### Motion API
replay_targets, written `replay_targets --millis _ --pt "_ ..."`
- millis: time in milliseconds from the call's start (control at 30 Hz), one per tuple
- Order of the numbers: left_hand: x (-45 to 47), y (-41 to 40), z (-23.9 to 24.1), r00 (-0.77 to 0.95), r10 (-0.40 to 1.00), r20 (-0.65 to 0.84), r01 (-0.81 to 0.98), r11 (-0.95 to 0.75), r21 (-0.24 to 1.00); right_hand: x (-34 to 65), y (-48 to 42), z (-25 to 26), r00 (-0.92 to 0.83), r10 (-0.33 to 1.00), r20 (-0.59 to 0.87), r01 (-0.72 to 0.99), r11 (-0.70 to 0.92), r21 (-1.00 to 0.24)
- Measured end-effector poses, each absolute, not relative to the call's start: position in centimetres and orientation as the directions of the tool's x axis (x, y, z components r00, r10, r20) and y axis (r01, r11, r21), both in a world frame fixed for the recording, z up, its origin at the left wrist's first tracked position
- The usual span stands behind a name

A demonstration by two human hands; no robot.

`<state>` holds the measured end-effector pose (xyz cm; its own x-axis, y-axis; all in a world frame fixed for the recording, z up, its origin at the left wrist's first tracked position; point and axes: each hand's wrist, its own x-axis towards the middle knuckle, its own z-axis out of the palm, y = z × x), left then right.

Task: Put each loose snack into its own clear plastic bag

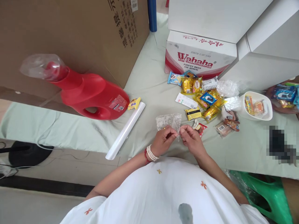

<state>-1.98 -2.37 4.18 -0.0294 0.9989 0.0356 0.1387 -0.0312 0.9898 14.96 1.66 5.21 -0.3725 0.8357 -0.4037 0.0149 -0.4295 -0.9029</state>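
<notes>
left hand (166,140) and right hand (192,140) both pinched closed, fingertips gripping the near edge of a transparent plastic bag (168,121), in front of the torso, over the pale green tablecloth (140,137). bag looks flat, so work on it seems at an early point; too sheer to tell if its mouth is parted. just past right hand, red-and-brown snack packet (201,128), then yellow-and-black packet (193,114), both loose on the cloth. farther, pile of yellow-wrapped snacks (211,113), also loose. white plastic bowl (268,109) to its right already has two packets inside. wahaha water carton (201,57) stands behind the pile.
</notes>
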Motion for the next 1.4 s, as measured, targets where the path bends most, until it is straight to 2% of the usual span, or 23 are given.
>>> replay_targets --millis 67,167,333,400,433,500,600,700,800,900,1033,1167,1333,1400 --pt "-2.0 -2.5 4.1 -0.03 0.997 0.064 0.148 -0.059 0.987 14.4 1.9 5.2 -0.388 0.84 -0.38 -0.014 -0.418 -0.908" --pt "-2.5 -2.5 3.5 -0.064 0.998 0.025 0.064 -0.021 0.998 14.3 2.2 4.9 -0.346 0.87 -0.352 -0.079 -0.401 -0.912" --pt "-4.0 -2.8 1.6 -0.186 0.955 -0.233 -0.28 0.176 0.944 15.3 2.6 4.5 -0.21 0.919 -0.332 -0.172 -0.37 -0.913" --pt "-4.6 -3.3 1.0 -0.238 0.928 -0.285 -0.275 0.217 0.937 15.7 2.5 4.2 -0.171 0.931 -0.322 -0.187 -0.352 -0.917" --pt "-4.8 -3.6 0.7 -0.249 0.929 -0.273 -0.203 0.225 0.953 15.9 2.4 4.0 -0.17 0.934 -0.314 -0.187 -0.343 -0.92" --pt "-5.1 -4.4 0.6 -0.24 0.954 -0.182 0.046 0.199 0.979 16.1 2.1 3.6 -0.203 0.94 -0.274 -0.172 -0.31 -0.935" --pt "-5.4 -5.5 1.3 -0.212 0.972 0.098 0.397 -0.006 0.918 16.3 2.0 3.1 -0.305 0.936 -0.176 -0.129 -0.224 -0.966" --pt "-5.5 -5.4 3.1 -0.129 0.904 0.407 0.519 -0.288 0.805 16.4 2.3 3.1 -0.411 0.906 -0.104 -0.104 -0.16 -0.982" --pt "-5.4 -3.9 5.0 -0.004 0.857 0.516 0.527 -0.436 0.729 16.2 2.7 3.4 -0.456 0.889 -0.051 -0.097 -0.107 -0.99" --pt "-5.0 -1.8 5.7 0.114 0.9 0.421 0.5 -0.418 0.758 16.1 2.8 3.8 -0.451 0.891 -0.04 -0.101 -0.096 -0.99" --pt "-4.2 -0.2 4.7 0.21 0.962 0.175 0.374 -0.245 0.895 16.0 2.9 4.1 -0.436 0.895 -0.089 -0.087 -0.141 -0.986" --pt "-3.3 -0.5 3.5 0.098 0.995 -0.018 0.176 0.0 0.984 15.8 2.5 4.2 -0.381 0.899 -0.215 -0.007 -0.235 -0.972" --pt "-2.4 -1.2 3.1 0.01 0.998 -0.067 0.12 0.065 0.991 15.2 2.1 4.0 -0.342 0.909 -0.236 0.064 -0.229 -0.971" --pt "-2.5 -1.2 2.9 -0.09 0.99 -0.11 0.054 0.115 0.992 15.5 2.2 3.7 -0.285 0.928 -0.238 0.039 -0.237 -0.971"
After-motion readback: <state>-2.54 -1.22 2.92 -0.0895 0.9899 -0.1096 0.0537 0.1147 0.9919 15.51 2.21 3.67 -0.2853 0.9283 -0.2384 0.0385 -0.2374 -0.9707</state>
